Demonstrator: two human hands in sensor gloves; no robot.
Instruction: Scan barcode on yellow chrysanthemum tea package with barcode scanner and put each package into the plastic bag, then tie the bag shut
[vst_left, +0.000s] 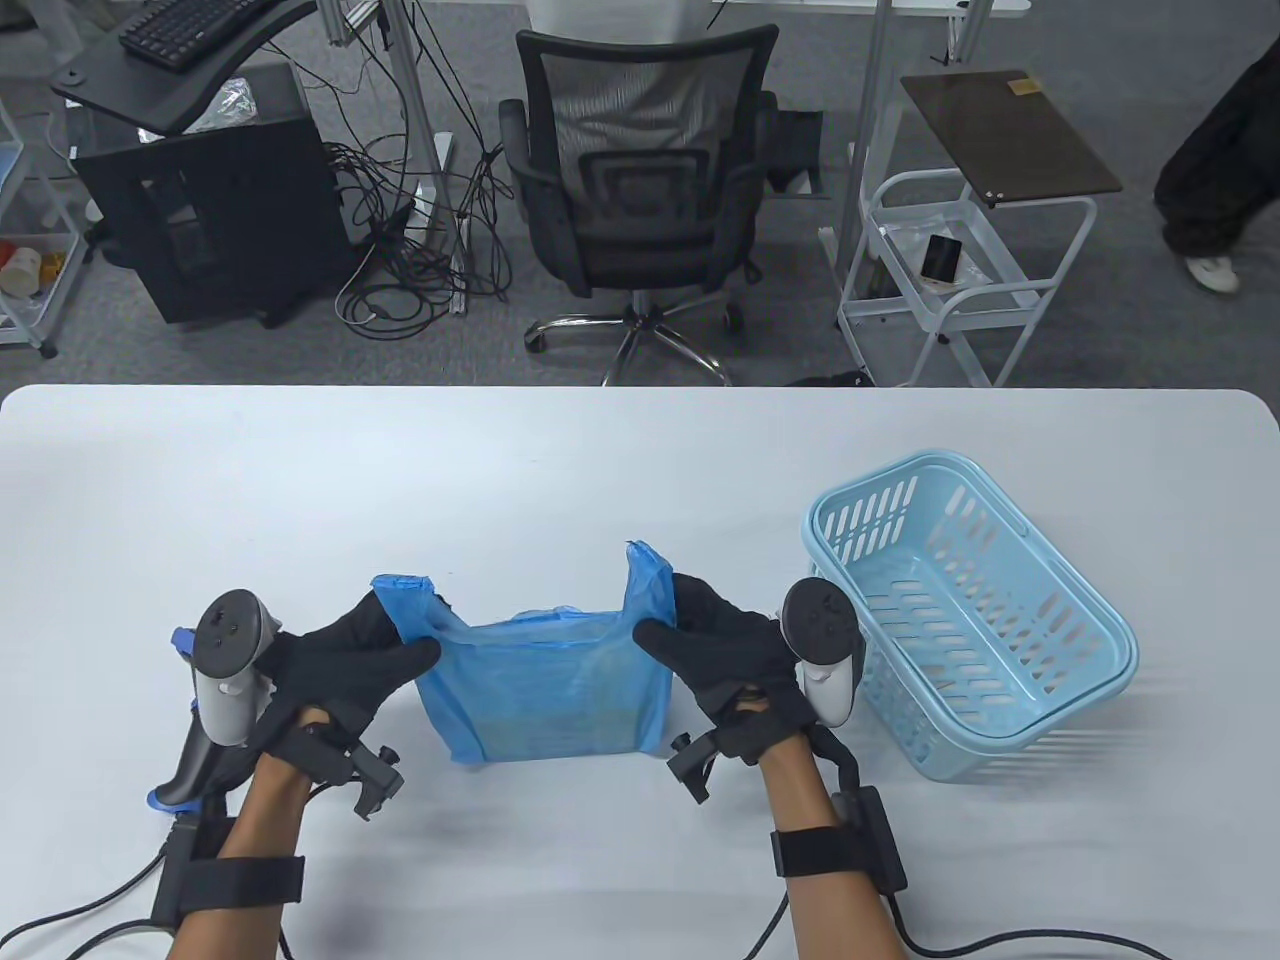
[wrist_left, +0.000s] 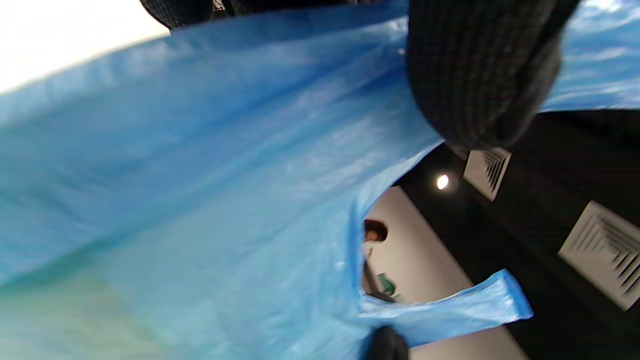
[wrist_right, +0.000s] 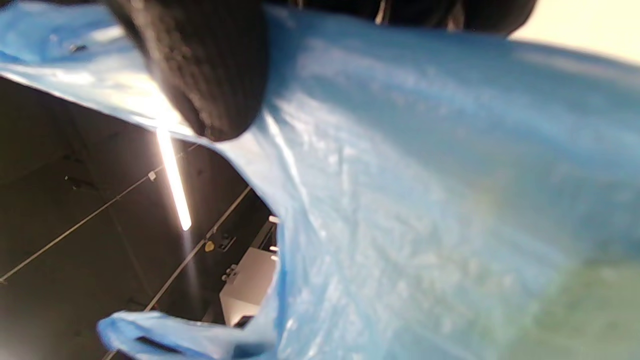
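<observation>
A blue plastic bag (vst_left: 545, 690) stands at the table's front centre, its mouth pulled wide between both hands. My left hand (vst_left: 400, 630) pinches the left handle (vst_left: 405, 598) and my right hand (vst_left: 668, 610) pinches the right handle (vst_left: 648, 580). Yellow-green tea packaging shows faintly through the film in the left wrist view (wrist_left: 60, 320) and the right wrist view (wrist_right: 590, 310); how many packages there are cannot be told. A gloved fingertip (wrist_left: 480, 75) presses the bag's edge, as does another fingertip (wrist_right: 200, 65). The barcode scanner (vst_left: 190, 775) lies below my left wrist.
A light blue basket (vst_left: 1000, 640) with nothing visible inside sits right of my right hand. Beyond the table's far edge are an office chair (vst_left: 640, 180) and a white cart (vst_left: 960, 270). Cables trail from both wrists to the front edge.
</observation>
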